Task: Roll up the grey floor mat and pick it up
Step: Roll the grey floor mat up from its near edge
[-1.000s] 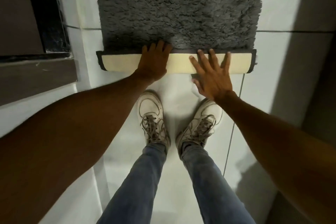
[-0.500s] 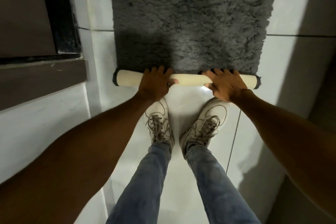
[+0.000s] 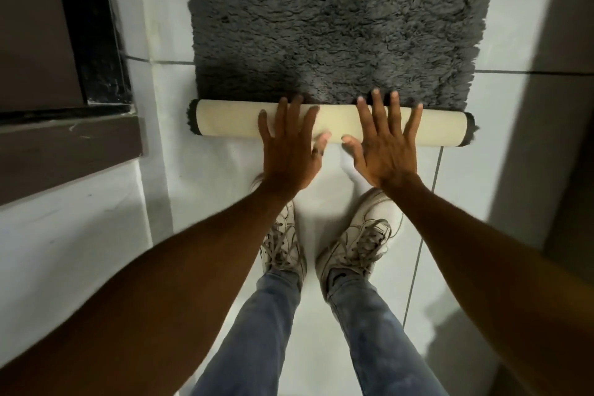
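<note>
The grey shaggy floor mat (image 3: 337,19) lies flat on the white tiled floor and runs away from me. Its near end is rolled into a tube (image 3: 231,122) with the cream backing facing out and grey pile showing at both ends. My left hand (image 3: 289,151) rests flat on the middle of the roll, fingers spread. Just right of it, my right hand (image 3: 384,145) lies on the roll the same way, fingertips reaching the grey pile. Neither hand grips anything.
My two white sneakers (image 3: 353,241) stand on the tiles (image 3: 199,190) just behind the roll. A dark door frame and raised threshold (image 3: 70,138) border the floor on the left. A shadowed wall (image 3: 546,106) stands on the right.
The folded flap became a tight roll that has grown thicker and moved further along the mat. Both hands went from curled over the roll to flat, spread palms on top.
</note>
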Demonstrator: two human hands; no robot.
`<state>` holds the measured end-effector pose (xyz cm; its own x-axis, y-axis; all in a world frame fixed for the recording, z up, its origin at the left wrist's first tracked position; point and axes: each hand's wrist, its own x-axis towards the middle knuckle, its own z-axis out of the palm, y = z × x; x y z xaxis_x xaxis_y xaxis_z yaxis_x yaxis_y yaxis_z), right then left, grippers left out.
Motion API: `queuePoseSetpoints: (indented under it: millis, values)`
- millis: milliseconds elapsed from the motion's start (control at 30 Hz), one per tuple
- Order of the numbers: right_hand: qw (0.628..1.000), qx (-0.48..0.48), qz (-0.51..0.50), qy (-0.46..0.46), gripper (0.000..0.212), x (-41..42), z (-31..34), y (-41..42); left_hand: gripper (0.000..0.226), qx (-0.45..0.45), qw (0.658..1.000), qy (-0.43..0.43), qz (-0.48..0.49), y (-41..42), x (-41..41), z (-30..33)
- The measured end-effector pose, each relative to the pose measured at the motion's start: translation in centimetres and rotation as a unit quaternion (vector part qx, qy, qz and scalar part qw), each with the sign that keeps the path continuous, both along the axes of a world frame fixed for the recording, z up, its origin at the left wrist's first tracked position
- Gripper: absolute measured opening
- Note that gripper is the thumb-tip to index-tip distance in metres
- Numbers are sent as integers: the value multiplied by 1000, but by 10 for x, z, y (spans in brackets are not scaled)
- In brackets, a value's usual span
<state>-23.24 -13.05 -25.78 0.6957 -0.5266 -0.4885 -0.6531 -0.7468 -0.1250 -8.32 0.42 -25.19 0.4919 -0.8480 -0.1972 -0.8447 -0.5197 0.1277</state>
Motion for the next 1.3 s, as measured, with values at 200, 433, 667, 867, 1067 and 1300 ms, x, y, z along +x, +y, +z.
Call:
queuePoseSetpoints:
  millis: [200,433,667,867,1067,1300]
  values:
    - [998,-7,16,-56,78,11,7,-22,82,62,995,51,-51,-8,17,-7]
    - [997,-17,67,26,92,34,7,-36,93,108,990,43,-74,-34,44,-8]
    - [996,23,78,43,74,26,25,-31,87,147,983,57,-91,-26,37,12]
    - [972,181,63,138,73,13,30,-22,83,161,977,94,-101,7,6,34]
    - [984,146,62,87,84,9,30,-25,71,124,987,77,-70,20,-14,32]
    - [998,-3,20,-54,68,-23,29,14,64,69,992,34,-103,-45,43,3]
